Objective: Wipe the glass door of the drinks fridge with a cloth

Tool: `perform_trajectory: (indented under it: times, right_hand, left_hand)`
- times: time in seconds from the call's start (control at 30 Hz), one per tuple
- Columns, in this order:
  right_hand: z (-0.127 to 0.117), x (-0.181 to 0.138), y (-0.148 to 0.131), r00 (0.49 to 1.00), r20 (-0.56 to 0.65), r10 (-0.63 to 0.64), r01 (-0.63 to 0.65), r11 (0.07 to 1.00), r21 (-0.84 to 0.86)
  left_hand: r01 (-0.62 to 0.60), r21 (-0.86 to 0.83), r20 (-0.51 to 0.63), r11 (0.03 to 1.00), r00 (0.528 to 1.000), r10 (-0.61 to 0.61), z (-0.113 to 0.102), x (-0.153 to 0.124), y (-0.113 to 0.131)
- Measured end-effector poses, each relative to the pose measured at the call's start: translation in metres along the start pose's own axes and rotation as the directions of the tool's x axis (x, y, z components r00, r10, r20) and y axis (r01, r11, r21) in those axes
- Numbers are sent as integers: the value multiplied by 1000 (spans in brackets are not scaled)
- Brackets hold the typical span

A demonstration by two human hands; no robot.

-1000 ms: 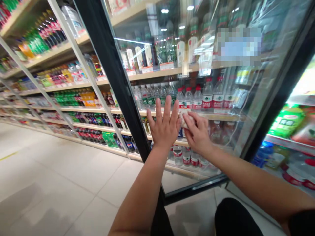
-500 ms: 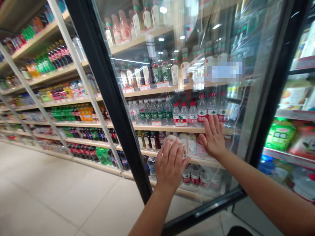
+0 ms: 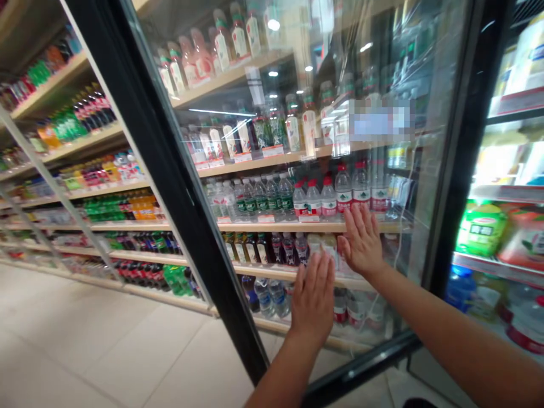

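A glass door (image 3: 272, 127) in a black frame stands swung out in front of me. My left hand (image 3: 314, 294) lies flat against the lower part of the glass, fingers stretched upward and close together. Whether a cloth is behind its palm, I cannot tell. Higher and to the right, my right hand (image 3: 361, 241) rests flat on the same pane, fingers extended and thumb to the side. Nothing shows in it. Through the pane I see red-capped water bottles (image 3: 361, 187) and green-labelled water bottles (image 3: 259, 198) on wooden shelves.
Left of the door run long store shelves (image 3: 106, 226) with soda bottles. Pale tiles (image 3: 106, 351) cover the floor. On the right, past the door frame (image 3: 463, 170), the lit cooler holds a green package (image 3: 482, 229) and other goods.
My left hand has shifted slightly right on the glass. The pale, crumpled cloth visible under its fingers before no longer shows. My right hand keeps nearly the same place; the view has turned slightly.
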State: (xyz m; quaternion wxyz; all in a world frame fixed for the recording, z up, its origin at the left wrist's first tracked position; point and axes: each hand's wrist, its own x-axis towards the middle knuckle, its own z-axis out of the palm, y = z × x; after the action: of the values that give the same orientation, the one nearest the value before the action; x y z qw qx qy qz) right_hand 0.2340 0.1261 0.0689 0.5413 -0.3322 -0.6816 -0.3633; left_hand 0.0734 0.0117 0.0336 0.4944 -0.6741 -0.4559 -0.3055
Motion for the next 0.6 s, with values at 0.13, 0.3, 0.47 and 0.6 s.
perform_trajectory:
  times: [0.13,0.3,0.47,0.6]
  right_hand:
    - [-1,0,0,1000,10,6,-6,1000,5]
    - [-2,1,-1,1000,-5,2,-2,1000,9]
    - [-2,1,-1,1000,-7,10,-9,1000,21]
    - [-3,0,0,1000,-2,10,-10,1000,18]
  left_hand:
    - [-92,21,9,996,996,92,0,-2,-2]
    - [138,53,-132,989,983,-131,-8,12,-20]
    - [-271,-80,-91,959,960,264,4,-13,-5]
    - [-34,-105,-102,994,995,23,-8,7,-14]
